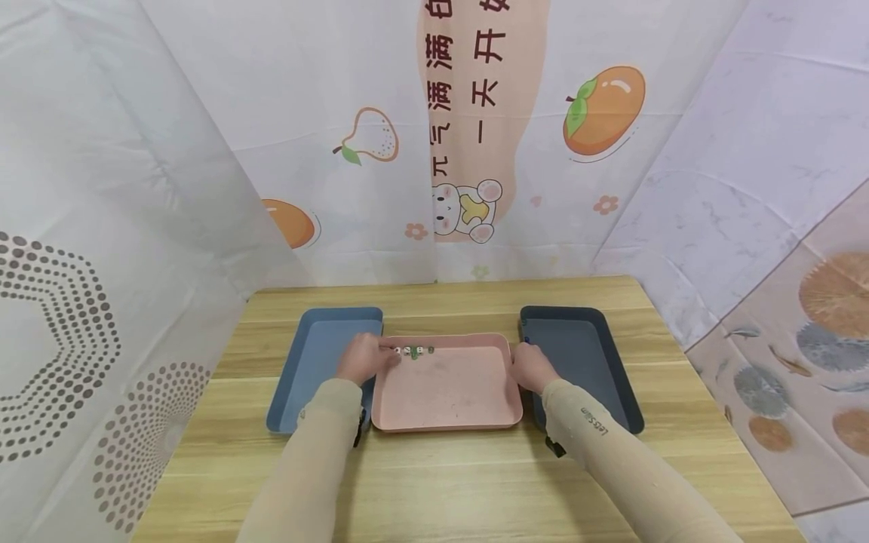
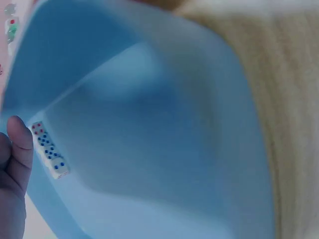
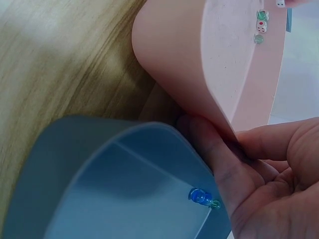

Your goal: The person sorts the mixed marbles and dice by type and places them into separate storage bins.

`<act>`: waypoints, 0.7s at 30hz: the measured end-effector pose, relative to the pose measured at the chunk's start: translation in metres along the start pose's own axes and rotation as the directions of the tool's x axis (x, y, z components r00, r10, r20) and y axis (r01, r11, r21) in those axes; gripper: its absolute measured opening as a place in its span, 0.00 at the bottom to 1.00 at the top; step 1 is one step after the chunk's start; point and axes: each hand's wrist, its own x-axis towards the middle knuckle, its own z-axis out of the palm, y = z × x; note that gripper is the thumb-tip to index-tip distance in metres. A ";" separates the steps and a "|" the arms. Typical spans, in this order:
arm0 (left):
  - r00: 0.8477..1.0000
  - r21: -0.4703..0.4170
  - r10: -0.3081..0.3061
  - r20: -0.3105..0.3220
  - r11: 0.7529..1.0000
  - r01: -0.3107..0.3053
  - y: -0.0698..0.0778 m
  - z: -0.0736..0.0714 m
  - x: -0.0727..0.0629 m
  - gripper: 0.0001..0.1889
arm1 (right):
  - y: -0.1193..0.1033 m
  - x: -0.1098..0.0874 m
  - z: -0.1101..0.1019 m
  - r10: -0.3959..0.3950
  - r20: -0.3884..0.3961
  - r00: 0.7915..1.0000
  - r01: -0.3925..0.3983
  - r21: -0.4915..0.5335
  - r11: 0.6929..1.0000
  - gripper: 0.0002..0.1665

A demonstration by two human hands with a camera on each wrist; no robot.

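A shallow pink tray [image 1: 448,392] lies between a light blue tray [image 1: 319,354] and a dark blue-grey tray [image 1: 577,362]. At the pink tray's left back corner, my left hand [image 1: 363,358] pinches a white die [image 1: 397,351] between its fingertips. Beside that die, more dice [image 1: 420,350] and green beads [image 1: 431,350] line the back wall. My right hand [image 3: 274,184] grips the pink tray's right wall between thumb and fingers. Several white dice [image 2: 48,149] sit in a row along the light blue tray's wall. A blue bead [image 3: 201,196] and a green bead [image 3: 215,204] lie in the dark tray.
The trays stand close together on a wood-grain table [image 1: 441,483]. A white printed curtain [image 1: 305,75] hangs behind it, and more cloth [image 1: 767,339] hangs at the sides.
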 end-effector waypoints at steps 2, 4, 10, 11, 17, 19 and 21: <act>1.000 -0.007 0.016 -0.011 1.000 -0.016 0.000 -0.003 0.000 0.11 | 0.000 0.000 0.000 0.004 0.002 1.000 -0.004 0.002 1.000 0.21; 0.999 0.000 0.039 -0.024 0.999 -0.039 -0.002 -0.007 0.000 0.10 | 0.000 0.000 0.001 0.007 0.003 1.000 -0.007 0.006 1.000 0.21; 0.995 0.030 0.083 -0.059 0.996 -0.081 -0.015 -0.021 -0.002 0.10 | -0.001 -0.002 0.000 0.001 -0.001 1.000 -0.001 0.013 1.000 0.21; 0.994 0.035 0.084 -0.066 0.996 -0.082 -0.017 -0.024 -0.003 0.10 | -0.002 -0.002 -0.001 0.001 -0.002 1.000 -0.001 0.012 1.000 0.21; 0.994 0.052 0.069 -0.087 0.997 -0.065 -0.031 -0.040 -0.008 0.08 | -0.002 -0.003 -0.002 -0.006 -0.007 1.000 0.006 -0.001 1.000 0.22; 0.995 0.068 0.062 -0.083 0.996 -0.057 -0.035 -0.043 -0.010 0.08 | -0.002 -0.003 -0.002 -0.006 -0.005 1.000 0.006 -0.001 1.000 0.20; 0.995 0.088 0.060 -0.079 0.995 -0.053 -0.038 -0.046 -0.011 0.07 | -0.002 -0.003 -0.001 -0.002 -0.002 1.000 0.002 0.000 1.000 0.18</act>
